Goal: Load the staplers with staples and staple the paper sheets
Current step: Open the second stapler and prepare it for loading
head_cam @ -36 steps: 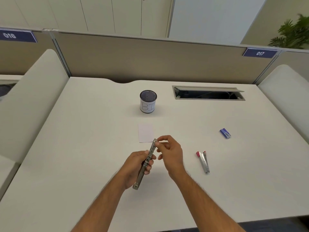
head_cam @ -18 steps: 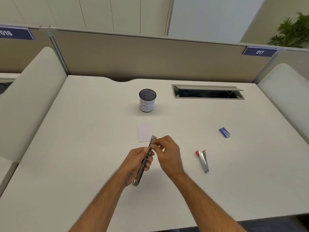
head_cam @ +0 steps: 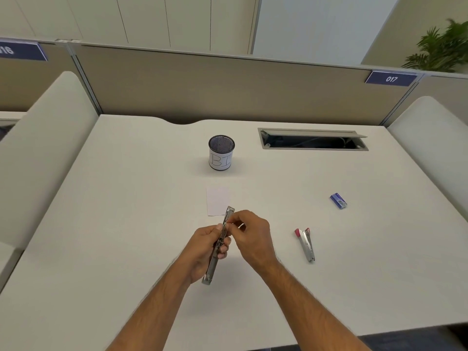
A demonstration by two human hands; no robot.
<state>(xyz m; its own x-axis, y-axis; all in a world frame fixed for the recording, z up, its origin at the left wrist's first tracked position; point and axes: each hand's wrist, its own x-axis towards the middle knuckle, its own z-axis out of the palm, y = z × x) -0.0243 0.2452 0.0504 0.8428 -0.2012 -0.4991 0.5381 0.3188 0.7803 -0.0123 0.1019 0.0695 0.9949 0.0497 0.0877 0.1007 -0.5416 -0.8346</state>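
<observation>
1. 2 hands work above the desk (head_cam: 126, 224): my left hand (head_cam: 202, 252) grips an opened stapler (head_cam: 218, 247); my right hand (head_cam: 249, 235) pinches at its 12 o'clock end, probably seating staples. Next, I judge: press the stapler closed.
2. Paper sheets (head_cam: 217, 200) lie just beyond; a second stapler (head_cam: 305, 244) and staple box (head_cam: 338, 200) sit at 3 o'clock, well apart, room between.

A mesh pen cup (head_cam: 221, 153) with a white label is standing on the white desk (head_cam: 126, 224). Right of the cup, an open cable hatch (head_cam: 312, 139) is sitting recessed in the desk top. Behind the cup, a beige partition (head_cam: 228, 84) is running along the desk's far edge, carrying a blue sign (head_cam: 391, 78) reading 017 far to the cup's right. Beyond that sign, a green plant (head_cam: 440, 48) is showing.
</observation>
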